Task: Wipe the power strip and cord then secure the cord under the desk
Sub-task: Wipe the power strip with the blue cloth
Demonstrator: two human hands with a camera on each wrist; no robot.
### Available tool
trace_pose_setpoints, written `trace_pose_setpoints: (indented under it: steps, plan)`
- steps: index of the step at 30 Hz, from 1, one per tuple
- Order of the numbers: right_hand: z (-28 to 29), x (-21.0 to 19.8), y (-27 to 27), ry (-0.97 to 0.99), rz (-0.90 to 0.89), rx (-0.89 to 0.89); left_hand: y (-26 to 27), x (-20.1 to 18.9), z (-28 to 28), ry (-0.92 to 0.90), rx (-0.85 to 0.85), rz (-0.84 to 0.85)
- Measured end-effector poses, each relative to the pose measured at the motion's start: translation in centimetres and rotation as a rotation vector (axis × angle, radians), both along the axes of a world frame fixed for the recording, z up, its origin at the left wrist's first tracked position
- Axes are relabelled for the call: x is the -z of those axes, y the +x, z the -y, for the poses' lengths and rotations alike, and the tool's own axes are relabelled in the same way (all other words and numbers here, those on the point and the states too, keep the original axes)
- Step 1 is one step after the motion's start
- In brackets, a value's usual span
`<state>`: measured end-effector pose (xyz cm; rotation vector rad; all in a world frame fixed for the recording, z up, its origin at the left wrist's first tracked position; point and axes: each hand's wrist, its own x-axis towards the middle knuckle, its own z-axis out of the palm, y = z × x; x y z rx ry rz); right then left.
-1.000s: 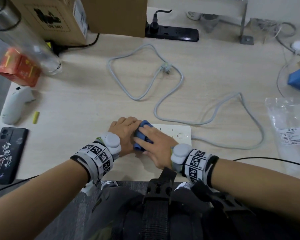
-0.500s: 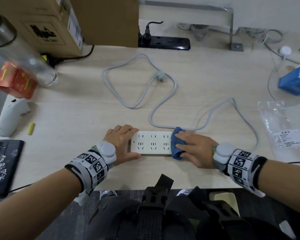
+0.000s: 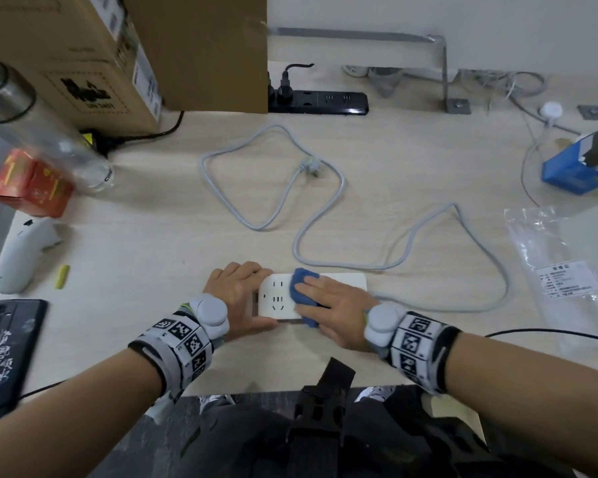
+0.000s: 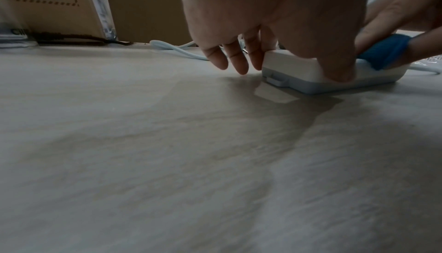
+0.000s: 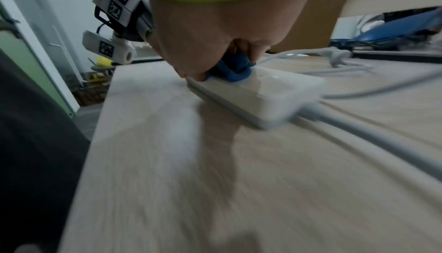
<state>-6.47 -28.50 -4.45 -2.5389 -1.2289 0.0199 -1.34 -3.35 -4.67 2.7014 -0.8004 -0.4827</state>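
White power strip [image 3: 277,298] lies flat on the desk [image 3: 145,243], sockets up, near the front edge. My left hand [image 3: 236,298] grips its left end. A bunched blue cloth [image 3: 301,292] sits mid-strip under my right hand [image 3: 335,312]. The grey cord [image 3: 342,188] lies in loose loops behind, its plug [image 3: 309,165] free.

Head view: bright, even, soft light; centre sharp, straight edges bow toward the frame borders, bottle [image 3: 45,132] at left smeared.
Left wrist view: dim, low contrast; left hand [image 4: 275,20] throws a broad soft shadow toward the camera across the surface [image 4: 143,143].
Right wrist view: strong motion blur, cord [image 5: 382,139] and power strip [image 5: 263,94] streaked.
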Motion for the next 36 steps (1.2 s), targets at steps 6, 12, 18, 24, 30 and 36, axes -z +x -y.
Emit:
trace_pose_setpoints:
  steps: [6,12,18,24,30,36]
  plan:
    - [6.8,0.4,-0.9,0.016,-0.002,0.039,-0.1,0.0,0.1,-0.047,-0.06,-0.102]
    - [-2.0,1.7,1.2,0.104,-0.076,-0.072,0.2,-0.1,0.7,-0.106,-0.108,-0.132]
    - [-6.6,-0.2,3.2,0.179,-0.136,-0.194,-0.1,1.0,0.6,-0.115,-0.097,-0.046]
    - [4.4,0.2,0.3,0.015,-0.093,0.145,0.1,1.0,0.5,-0.078,-0.046,0.006]
    - [6.4,-1.7,-0.3,0.118,-0.072,0.294,0.2,0.8,0.6,0.051,0.097,0.037]
    - [3.9,-2.7,0.2,0.103,-0.107,0.218,0.6,0.1,0.6,-0.05,0.114,0.044]
